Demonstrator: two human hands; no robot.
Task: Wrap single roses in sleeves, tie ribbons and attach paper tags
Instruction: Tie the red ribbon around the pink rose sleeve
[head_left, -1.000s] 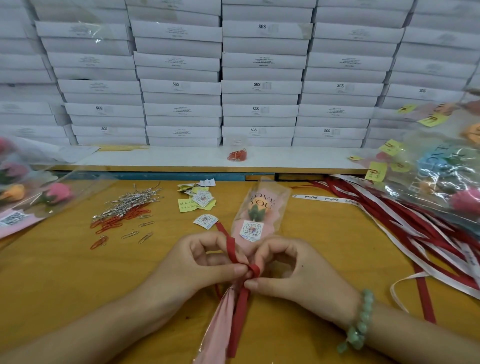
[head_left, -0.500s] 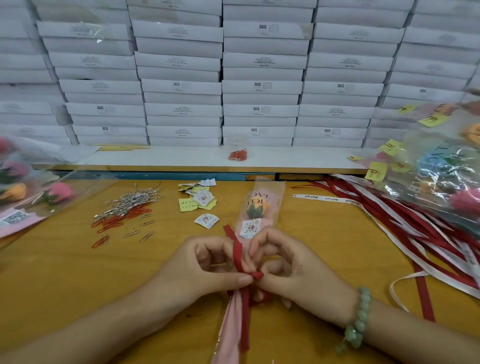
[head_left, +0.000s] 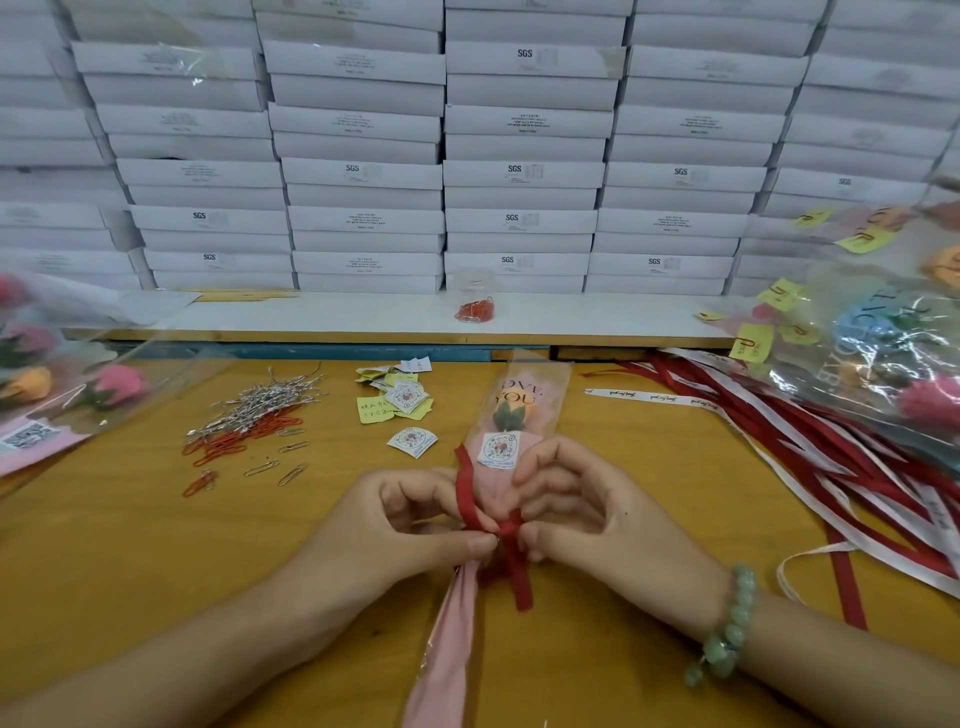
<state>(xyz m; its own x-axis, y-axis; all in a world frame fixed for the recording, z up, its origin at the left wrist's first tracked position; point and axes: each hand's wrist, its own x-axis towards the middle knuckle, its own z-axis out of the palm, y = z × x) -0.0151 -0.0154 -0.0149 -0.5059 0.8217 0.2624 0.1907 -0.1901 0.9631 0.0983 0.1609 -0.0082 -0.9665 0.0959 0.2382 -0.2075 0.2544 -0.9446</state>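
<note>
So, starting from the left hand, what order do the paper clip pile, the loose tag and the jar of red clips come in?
From the left hand:
1. Loose tag, just beyond it.
2. Paper clip pile, farther left.
3. Jar of red clips, back on the shelf.

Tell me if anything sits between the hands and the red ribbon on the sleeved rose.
Nothing visible does: the left hand and right hand pinch the red ribbon at its knot on the sleeved rose.

Bare forearms, no sleeves; right wrist wears a pale green bead bracelet (head_left: 724, 626) (possibly jade).
</note>
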